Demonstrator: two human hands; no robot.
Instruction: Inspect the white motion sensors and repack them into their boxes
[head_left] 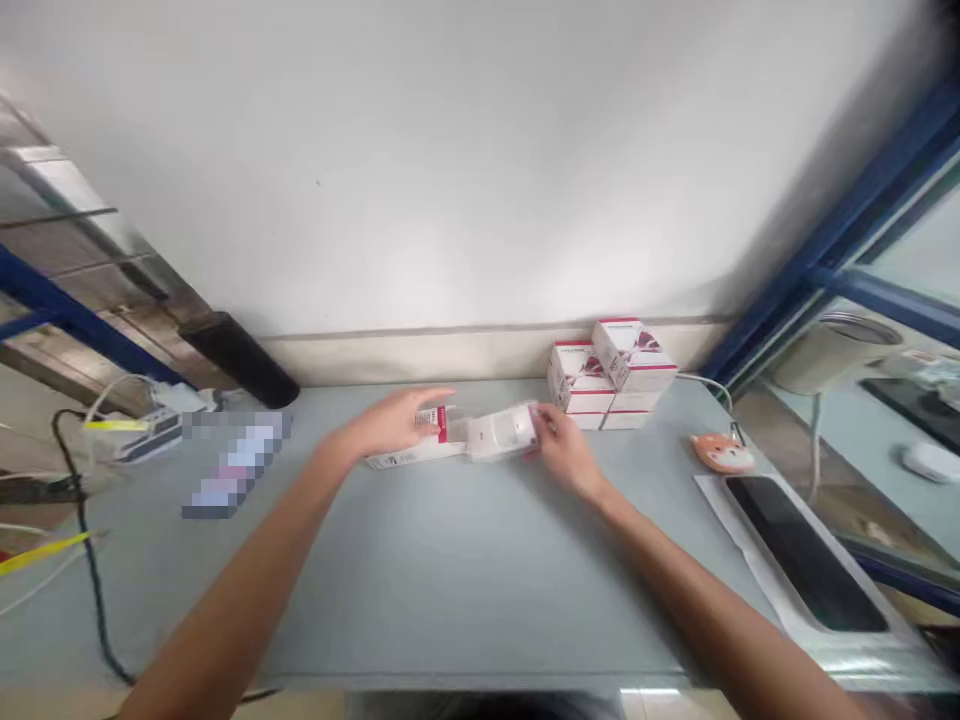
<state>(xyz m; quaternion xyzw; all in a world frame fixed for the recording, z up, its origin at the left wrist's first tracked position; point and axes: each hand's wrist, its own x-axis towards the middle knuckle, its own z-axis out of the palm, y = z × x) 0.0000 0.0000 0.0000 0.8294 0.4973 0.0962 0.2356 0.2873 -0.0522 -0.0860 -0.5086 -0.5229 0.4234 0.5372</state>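
Observation:
Just left of the table's middle, my left hand [394, 424] grips a small white and red cardboard box [409, 457] that lies on its side. Its index finger reaches out above the box, and the thumb lies across the front. The box's right end faces a white plastic device [504, 433] in a clear bag. My right hand [566, 447] pinches the far right end of this bagged device, fingers closed. Device and box end meet or nearly touch; blur hides whether part of the bag is inside the box.
Several white and red boxes [626, 385] are stacked by the wall. On the right are an orange animal-face pouch [722, 452] and a dark phone-like slab [806, 550] on white paper. A black cylinder [240, 360], cables [90, 560] and a blurred-out item [238, 468] occupy the left.

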